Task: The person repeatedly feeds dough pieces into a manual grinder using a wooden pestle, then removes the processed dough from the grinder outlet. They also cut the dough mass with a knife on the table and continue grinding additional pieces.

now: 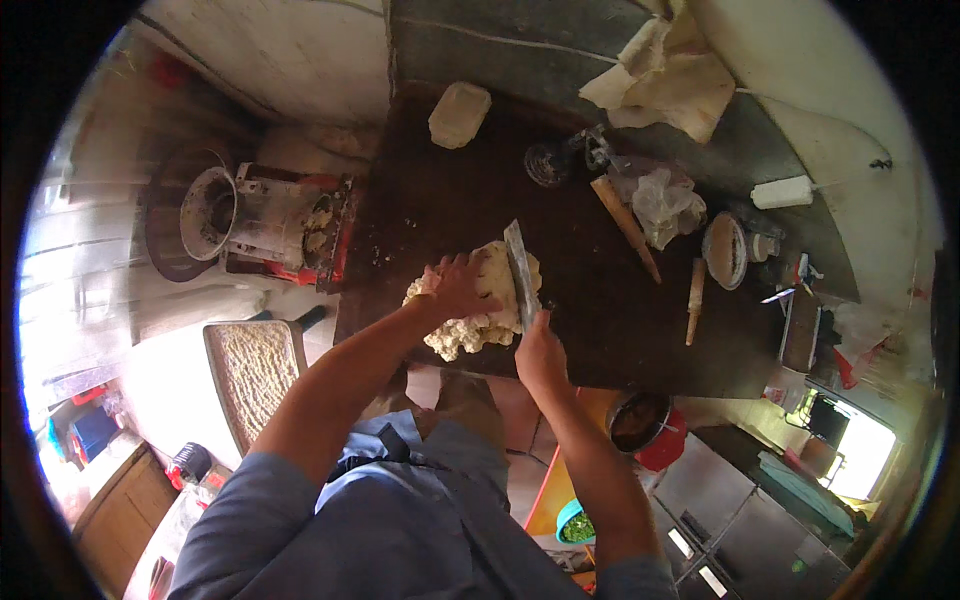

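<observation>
A rough, lumpy mass of pale dough (496, 279) lies near the front edge of the dark worktop (465, 195). My left hand (459, 289) presses on its left part with the fingers spread. In my right hand (541, 351) is the handle of a long, flour-dusted cleaver or knife (521, 266), its blade standing across the right part of the dough. The blade's lower edge is hidden in or behind the dough.
Rolling pins (626, 229) (696, 301), a plastic bag (667, 206) and a bowl (725, 250) lie right. A pale plastic container (460, 115) stands at the back. Left are a dough machine (281, 221) and a filled metal tray (255, 379). A pot (639, 421) stands below the worktop.
</observation>
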Action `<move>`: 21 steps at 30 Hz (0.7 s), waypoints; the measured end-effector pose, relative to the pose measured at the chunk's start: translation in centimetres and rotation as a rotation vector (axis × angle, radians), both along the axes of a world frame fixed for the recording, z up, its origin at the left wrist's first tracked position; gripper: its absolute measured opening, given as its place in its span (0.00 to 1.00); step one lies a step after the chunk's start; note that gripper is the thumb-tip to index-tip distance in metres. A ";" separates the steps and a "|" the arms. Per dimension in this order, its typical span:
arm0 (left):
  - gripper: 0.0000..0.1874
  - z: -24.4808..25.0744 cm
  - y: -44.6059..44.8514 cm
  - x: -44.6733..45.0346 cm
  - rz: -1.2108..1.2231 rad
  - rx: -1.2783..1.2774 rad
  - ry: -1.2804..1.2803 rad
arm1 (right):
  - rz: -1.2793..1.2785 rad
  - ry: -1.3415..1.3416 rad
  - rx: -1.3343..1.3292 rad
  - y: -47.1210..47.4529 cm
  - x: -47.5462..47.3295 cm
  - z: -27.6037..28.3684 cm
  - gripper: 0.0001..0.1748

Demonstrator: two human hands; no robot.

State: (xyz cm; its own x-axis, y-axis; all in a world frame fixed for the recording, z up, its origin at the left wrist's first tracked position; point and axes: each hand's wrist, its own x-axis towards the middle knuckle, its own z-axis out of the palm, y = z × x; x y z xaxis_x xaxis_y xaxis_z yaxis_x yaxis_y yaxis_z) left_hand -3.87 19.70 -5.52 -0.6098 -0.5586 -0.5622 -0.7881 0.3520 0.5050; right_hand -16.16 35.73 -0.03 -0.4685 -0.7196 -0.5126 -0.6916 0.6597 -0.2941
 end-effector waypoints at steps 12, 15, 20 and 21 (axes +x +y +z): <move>0.62 -0.5 -2.1 -1.7 0.099 0.057 -0.061 | -0.086 -0.107 -0.013 -5.6 -1.5 -8.9 0.29; 0.63 -1.0 -1.7 -2.1 0.108 0.049 -0.111 | -0.191 -0.240 -0.149 -5.8 -2.0 -9.0 0.27; 0.61 -1.4 -1.2 -1.8 0.098 0.008 -0.097 | -0.052 -0.181 0.047 -4.2 -2.7 -3.9 0.20; 0.60 -1.5 -1.2 -1.8 0.083 0.026 -0.112 | -0.045 -0.180 0.099 -2.4 -2.7 -2.7 0.20</move>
State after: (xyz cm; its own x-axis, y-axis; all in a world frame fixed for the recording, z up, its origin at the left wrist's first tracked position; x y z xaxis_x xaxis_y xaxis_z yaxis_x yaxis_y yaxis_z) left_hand -5.70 18.54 -6.99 -0.4948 -0.5887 -0.6392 -0.8659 0.2711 0.4205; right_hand -18.85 33.36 -2.75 -0.3930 -0.6420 -0.6584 -0.6029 0.7205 -0.3427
